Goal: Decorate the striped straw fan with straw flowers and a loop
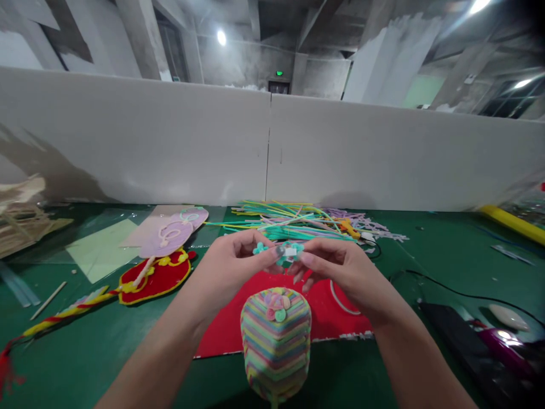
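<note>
Both my hands meet above a red felt sheet [327, 318] and pinch one small teal pipe-cleaner flower [284, 251] between their fingertips. My left hand [232, 267] holds its left side, fingers closed. My right hand [336, 267] holds its right side near a small white piece. Just below them, close to me, stands a rainbow-striped pipe-cleaner cylinder [276, 343] with a small pastel flower [276, 304] on top.
A heap of coloured pipe cleaners [298, 221] lies behind the hands on the green table [447, 255]. At the left lie a red and yellow fan shape [155, 278], a lilac fan [174, 230] and paper sheets [102, 250]. A black cable [451, 289] and dark tools [481, 346] lie at the right.
</note>
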A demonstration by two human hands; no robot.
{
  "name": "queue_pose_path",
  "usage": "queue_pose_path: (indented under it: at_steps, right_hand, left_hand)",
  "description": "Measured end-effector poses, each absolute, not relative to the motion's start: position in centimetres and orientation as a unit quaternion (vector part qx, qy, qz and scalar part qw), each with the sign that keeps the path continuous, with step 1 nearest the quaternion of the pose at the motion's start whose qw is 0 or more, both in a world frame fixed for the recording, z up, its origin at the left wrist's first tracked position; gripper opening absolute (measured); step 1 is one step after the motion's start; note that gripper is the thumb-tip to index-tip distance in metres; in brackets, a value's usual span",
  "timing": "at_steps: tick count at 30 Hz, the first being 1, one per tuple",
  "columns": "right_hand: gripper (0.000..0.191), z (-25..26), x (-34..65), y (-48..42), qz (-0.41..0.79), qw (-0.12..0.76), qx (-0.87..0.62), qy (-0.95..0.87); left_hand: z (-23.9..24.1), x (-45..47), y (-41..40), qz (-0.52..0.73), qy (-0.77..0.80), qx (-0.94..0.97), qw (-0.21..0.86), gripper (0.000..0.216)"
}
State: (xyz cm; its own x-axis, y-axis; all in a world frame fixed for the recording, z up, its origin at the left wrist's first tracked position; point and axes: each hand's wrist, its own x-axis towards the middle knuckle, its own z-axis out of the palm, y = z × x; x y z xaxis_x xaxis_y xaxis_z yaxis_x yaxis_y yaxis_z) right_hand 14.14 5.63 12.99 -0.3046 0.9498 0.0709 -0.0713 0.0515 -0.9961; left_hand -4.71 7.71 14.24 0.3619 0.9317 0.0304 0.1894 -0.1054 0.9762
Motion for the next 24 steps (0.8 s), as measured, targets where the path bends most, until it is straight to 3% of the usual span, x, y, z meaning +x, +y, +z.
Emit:
queue_pose_path:
  at_steps: [16,24]
  right_hand:
    - [0.018,13.0,14.1,5.5,0.557,0.463,-0.388,-0.570]
    - [0.013,13.1,14.4,5.7,0.476,0.552,-0.416,-0.543]
  left_hand:
    - [14.0,-4.1,7.3,0.367,0.440,0.674,0.466,0.016]
    - [14.7,-3.9,6.6,0.462,0.422,0.595,0.505,0.029]
